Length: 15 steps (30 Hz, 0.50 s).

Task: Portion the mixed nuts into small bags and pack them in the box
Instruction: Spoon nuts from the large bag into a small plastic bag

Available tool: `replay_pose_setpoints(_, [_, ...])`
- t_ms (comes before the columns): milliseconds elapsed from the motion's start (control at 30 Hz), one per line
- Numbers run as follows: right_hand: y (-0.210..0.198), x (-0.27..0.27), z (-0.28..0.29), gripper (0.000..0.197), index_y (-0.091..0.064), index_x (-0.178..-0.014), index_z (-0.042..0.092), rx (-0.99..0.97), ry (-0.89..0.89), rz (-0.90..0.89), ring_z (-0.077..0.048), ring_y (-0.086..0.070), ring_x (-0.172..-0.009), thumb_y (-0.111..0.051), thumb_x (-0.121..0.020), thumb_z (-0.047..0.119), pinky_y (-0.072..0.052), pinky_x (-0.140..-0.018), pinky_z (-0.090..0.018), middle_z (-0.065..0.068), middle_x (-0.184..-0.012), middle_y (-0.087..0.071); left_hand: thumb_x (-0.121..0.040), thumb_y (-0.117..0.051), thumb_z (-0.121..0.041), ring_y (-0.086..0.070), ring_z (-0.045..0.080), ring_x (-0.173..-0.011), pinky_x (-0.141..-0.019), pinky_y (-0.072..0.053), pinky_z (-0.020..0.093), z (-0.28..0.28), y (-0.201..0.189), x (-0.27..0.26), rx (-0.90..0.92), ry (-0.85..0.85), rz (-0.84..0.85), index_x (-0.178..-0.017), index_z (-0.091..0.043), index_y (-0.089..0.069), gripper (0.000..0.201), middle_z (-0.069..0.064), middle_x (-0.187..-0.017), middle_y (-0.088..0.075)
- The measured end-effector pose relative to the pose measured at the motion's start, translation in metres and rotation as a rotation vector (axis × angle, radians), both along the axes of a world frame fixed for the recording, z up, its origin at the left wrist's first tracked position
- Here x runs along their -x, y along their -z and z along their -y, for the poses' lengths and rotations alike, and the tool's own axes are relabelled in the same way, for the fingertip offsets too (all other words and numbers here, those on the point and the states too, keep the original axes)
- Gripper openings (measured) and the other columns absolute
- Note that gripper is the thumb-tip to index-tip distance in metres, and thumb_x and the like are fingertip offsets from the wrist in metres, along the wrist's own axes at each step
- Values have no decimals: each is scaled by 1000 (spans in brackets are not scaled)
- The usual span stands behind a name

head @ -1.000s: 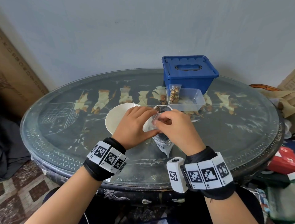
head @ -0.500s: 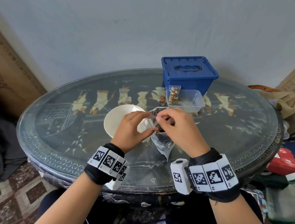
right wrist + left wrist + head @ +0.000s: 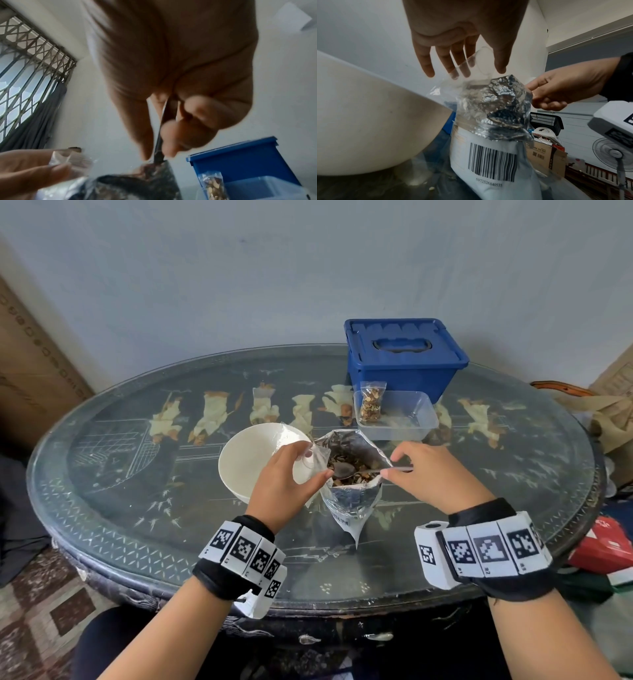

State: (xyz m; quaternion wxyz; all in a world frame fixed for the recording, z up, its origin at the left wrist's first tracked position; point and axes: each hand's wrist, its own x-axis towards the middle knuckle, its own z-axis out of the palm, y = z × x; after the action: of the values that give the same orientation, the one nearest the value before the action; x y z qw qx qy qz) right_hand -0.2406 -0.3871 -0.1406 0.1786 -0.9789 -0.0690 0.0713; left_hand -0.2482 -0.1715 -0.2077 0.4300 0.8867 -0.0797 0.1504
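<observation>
Centrally in the head view, a foil pouch (image 3: 352, 474) of mixed nuts (image 3: 356, 470) stands open on the table (image 3: 137, 508). Its white back carries a barcode (image 3: 491, 162) with digits too blurred to read surely. To the pouch's left, the left hand (image 3: 286, 479) pinches a small clear bag (image 3: 301, 453). From the right, the right hand (image 3: 431, 474) grips a spoon (image 3: 356, 470), its bowl in the nuts. Above, one filled bag (image 3: 371, 404) leans in a clear tub (image 3: 397, 416) before the closed blue box (image 3: 404, 357).
</observation>
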Motion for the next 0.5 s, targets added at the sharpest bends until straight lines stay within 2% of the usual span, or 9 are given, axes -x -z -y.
replay_pose_setpoints(67, [1,-1,0,14,-59,-101,14,-122,34,66,-15,-57,-83,-58,-90,23,-40,-68,-26,-4,-103,-62,-77,-71,-36,-50,7,-102,-87,-32,11,1,-1,0,-5,3,-6,-123,-10,-52,56,2,-115,-60])
replay_pose_setpoints(167, [0,-5,-5,3,-60,-90,13,-497,121,87,-4,-59,-52,-60,-88,15,-48,-52,-18,-2,-79,-65,-77,-70,-38,-52,9,-101,-86,-33,9,0,-2,-1,12,2,-1,-122,-10,-52,56,1,-113,-61])
replay_pose_setpoints(267, [-2,-10,-16,7,-63,-92,7,-796,177,99,-7,-60,-54,-59,-89,12,-51,-55,-20,-2,-67,-64,-77,-70,-36,-53,9,-99,-83,-35,10,-3,-6,-4,57,-18,1,-119,-12,-53,52,-4,-107,-60])
replay_pose_setpoints(400, [-1,-15,-28,13,-57,-95,13,-673,96,201,-7,-59,-61,-45,-97,19,-49,-52,-14,-2,-79,-60,-78,-69,-36,-51,7,-98,-78,-36,11,-3,-11,-5,83,-20,-19,-122,-13,-52,52,-6,-108,-59])
replay_pose_setpoints(500, [-4,-20,-28,20,-51,-98,15,-629,37,238,-12,-64,-68,-31,-101,17,-54,-57,-22,-6,-95,-59,-78,-69,-37,-51,7,-95,-74,-37,5,-1,-10,-2,66,0,-36,-123,-14,-51,54,-4,-110,-59])
